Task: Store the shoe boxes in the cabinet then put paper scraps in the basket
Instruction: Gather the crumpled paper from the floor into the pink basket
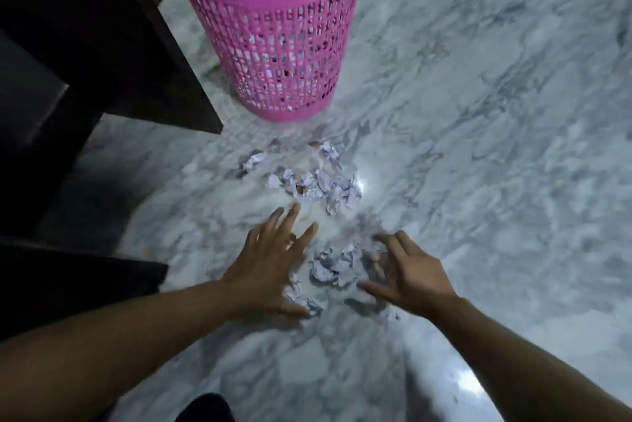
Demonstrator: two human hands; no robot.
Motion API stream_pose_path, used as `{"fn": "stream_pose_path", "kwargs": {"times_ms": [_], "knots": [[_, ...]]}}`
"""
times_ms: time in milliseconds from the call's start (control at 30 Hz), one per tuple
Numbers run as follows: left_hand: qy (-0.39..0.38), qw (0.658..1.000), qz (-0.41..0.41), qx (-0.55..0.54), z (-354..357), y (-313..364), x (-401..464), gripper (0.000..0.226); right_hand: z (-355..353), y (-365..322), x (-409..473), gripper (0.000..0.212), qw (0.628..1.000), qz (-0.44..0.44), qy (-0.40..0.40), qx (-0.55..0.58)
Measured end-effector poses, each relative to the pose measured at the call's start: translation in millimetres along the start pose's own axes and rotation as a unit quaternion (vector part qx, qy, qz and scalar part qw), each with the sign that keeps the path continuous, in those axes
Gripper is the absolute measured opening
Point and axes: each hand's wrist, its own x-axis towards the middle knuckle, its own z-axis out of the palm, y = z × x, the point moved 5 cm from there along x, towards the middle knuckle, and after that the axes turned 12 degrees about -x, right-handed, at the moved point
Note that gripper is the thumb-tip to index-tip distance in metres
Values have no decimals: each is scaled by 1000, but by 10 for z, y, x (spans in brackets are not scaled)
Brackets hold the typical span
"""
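Left hand (270,261) flat, fingers splayed wide, empty. Right hand (407,271) clawed open, also empty. Both flank paper scraps (333,267) below the pink basket (273,45).

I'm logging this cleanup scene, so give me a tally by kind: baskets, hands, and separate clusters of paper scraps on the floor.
Pink basket: 1
Hands: 2, left hand and right hand, both open
Paper scrap clusters: 2, far cluster near the basket, near cluster between the hands; single scraps too blurred to count
Total: 5
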Motion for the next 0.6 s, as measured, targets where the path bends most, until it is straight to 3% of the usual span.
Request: {"fn": "stream_pose_path", "kwargs": {"times_ms": [67, 100, 200, 267, 333, 400, 467, 533, 600], "knots": [[-50, 999, -4, 5, 413, -81, -231, 137, 423, -7, -334, 91, 990, -48, -120, -60], [-49, 999, 6, 11, 526, -81, -302, 131, 542, -32, -429, 82, 984, -83, -138, -82], [12, 998, 44, 43, 639, -86, -252, 110, 570, -25, -375, 31, 989, -107, -81, -61], [42, 996, 52, 60, 611, -98, -47, 103, 526, 36, -211, 29, 992, -94, -75, -27], [65, 995, 34, 61, 534, -106, 196, 99, 377, 94, -22, 24, 996, -11, -49, 71], [83, 995, -14, 61, 421, -121, 435, 98, 189, 117, 108, 18, 987, 57, 44, 143], [94, 993, -46, 61, 341, -106, 603, 100, 51, 110, 78, 18, 982, 89, 101, 129], [96, 992, -24, 73, 306, -50, 680, 99, 29, 104, -94, 39, 993, 65, 74, 71], [92, 992, 6, 81, 306, -29, 674, 95, 160, 79, -349, 53, 1000, -17, 19, -11]]}}
